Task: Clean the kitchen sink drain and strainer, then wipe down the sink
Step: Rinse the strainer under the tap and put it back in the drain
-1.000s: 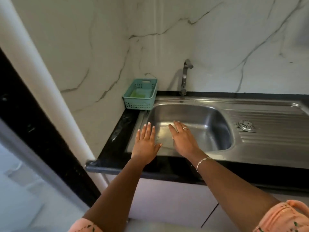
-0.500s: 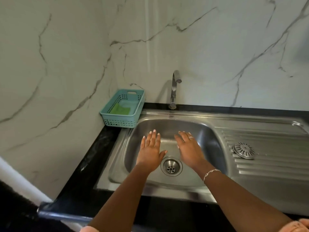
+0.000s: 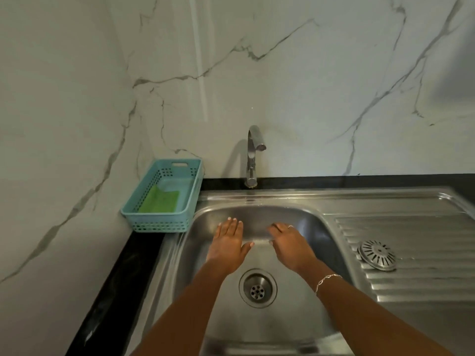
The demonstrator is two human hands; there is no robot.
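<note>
Both hands' grip, left and right, stays flat, empty, seemingly lower over the drain.

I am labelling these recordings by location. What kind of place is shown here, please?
Most likely a home kitchen: a stainless steel sink with a ribbed draining board, a tap against a marble-look wall, and a teal basket holding a green scouring pad.

Both hands, left and right, hovered flat and empty over the sink basin above the drain; the strainer lay on the drainboard.
</note>
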